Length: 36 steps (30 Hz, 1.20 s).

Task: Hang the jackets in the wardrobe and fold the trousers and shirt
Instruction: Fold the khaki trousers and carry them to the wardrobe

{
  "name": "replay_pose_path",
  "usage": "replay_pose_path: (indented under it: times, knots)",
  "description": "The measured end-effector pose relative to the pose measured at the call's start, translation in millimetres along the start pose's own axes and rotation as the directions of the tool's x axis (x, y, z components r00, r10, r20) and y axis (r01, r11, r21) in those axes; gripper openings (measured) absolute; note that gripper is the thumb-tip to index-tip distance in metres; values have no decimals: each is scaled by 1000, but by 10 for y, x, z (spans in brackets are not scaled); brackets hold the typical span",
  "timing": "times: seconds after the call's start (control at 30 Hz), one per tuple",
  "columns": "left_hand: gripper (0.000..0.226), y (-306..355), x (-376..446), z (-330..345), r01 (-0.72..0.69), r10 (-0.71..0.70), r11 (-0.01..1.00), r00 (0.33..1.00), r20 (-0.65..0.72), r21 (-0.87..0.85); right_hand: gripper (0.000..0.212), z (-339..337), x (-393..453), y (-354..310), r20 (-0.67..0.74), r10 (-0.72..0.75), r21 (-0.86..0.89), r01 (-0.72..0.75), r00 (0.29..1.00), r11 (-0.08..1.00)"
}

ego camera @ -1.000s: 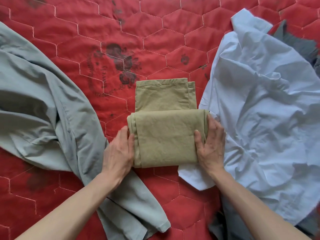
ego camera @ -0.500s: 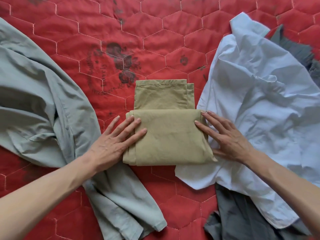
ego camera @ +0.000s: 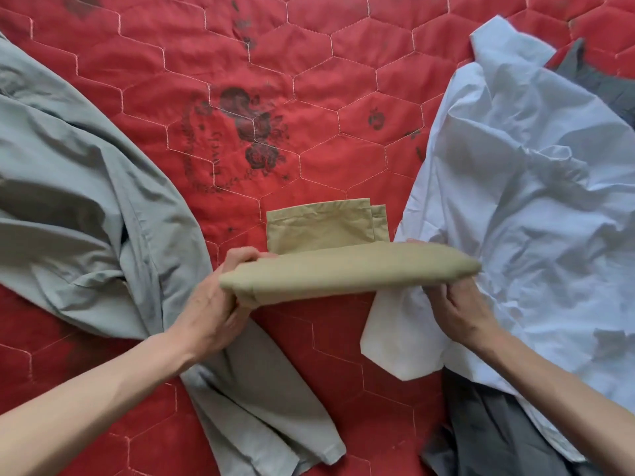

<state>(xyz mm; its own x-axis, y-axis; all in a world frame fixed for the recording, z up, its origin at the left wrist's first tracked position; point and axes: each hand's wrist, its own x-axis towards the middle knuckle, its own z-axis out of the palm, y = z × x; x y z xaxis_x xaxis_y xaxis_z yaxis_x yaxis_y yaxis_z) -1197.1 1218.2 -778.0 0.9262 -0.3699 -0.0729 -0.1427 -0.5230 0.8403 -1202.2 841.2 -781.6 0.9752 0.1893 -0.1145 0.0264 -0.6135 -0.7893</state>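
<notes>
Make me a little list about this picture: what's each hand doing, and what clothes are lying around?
left hand: grips the left end of the tan trousers
right hand: grips the right end
trousers: folded, near part lifted, far part flat on the red quilt
left side: grey-green garment, spread out
right side: crumpled white shirt, over a dark grey garment

Both hands, left (ego camera: 214, 304) and right (ego camera: 453, 307), reach forward on bare forearms, fingers curled in a grip.

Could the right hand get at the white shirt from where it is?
Probably yes: the right hand lies right over the white shirt, nothing between, though it grips the khaki trousers and must let go first.
</notes>
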Motion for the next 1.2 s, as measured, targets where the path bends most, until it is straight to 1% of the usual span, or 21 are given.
replay_pose_path:
  times: [0.03,0.1,0.13,0.17,0.23,0.27,0.3,0.33,0.4,0.47,0.5,0.53,0.57,0.63,0.73,0.8,0.9,1.03,1.1,1.17,1.2]
  knots:
    - [38,38,-1,54,68,-68,998,996,-61,4,33,70,26,-68,-34,110,96,-106,993,990]
    - [48,113,32,160,270,-277,961,948,-154,-65,45,183,134,-191,-64,275,249,-251,959,935]
    - [51,160,72,205,354,-372,927,911,-175,-125,49,233,189,-231,-80,303,297,-267,950,917]
    - [46,195,123,235,403,-434,897,881,-187,-184,51,274,245,-281,-85,322,348,-275,943,896]
    - [29,235,250,277,431,-494,856,843,-212,-284,54,342,361,-389,-81,342,442,-274,936,854]
    - [28,240,313,287,429,-508,843,833,-220,-324,53,374,411,-429,-91,348,467,-268,933,842]
    - [34,235,367,299,437,-524,833,821,-228,-341,50,404,451,-459,-100,359,477,-272,928,836]
    - [46,210,412,320,453,-545,819,805,-232,-351,44,431,491,-474,-114,384,467,-292,916,835]
    - [74,130,488,370,531,-629,760,748,-214,-375,32,477,584,-472,-136,445,438,-349,885,829]
    - [90,37,552,393,589,-691,702,699,-184,-401,32,527,668,-420,-152,494,372,-413,856,831]
    - [94,19,577,385,603,-686,715,702,-192,-353,35,553,709,-398,-175,503,296,-442,846,847]
    - [89,29,593,376,619,-667,743,716,-205,-255,39,593,749,-360,-211,496,189,-462,843,866]
    - [78,54,606,376,638,-653,756,725,-220,-145,41,630,783,-331,-250,479,84,-474,841,877]
    - [61,87,641,403,673,-640,740,708,-298,9,42,698,847,-302,-328,447,-63,-491,833,869]
    - [63,198,762,376,727,-674,686,655,-342,40,44,722,909,-356,-369,426,-137,-502,826,854]
    - [66,203,824,333,763,-721,647,617,-316,12,45,664,923,-429,-335,466,-102,-523,819,846]
    - [68,206,859,237,787,-783,611,584,-216,-88,54,532,953,-512,-209,589,-24,-606,781,795]
    - [67,160,877,133,789,-821,565,567,-67,-243,63,422,976,-557,-66,634,-96,-637,771,765]
    - [79,120,847,83,788,-835,500,549,43,-359,61,388,955,-583,-12,648,-33,-648,762,761]
    - [93,102,798,53,790,-846,414,518,130,-452,49,342,896,-615,-5,629,96,-625,778,774]
    - [91,141,770,34,785,-845,382,510,159,-488,41,312,855,-649,-20,608,157,-598,794,786]
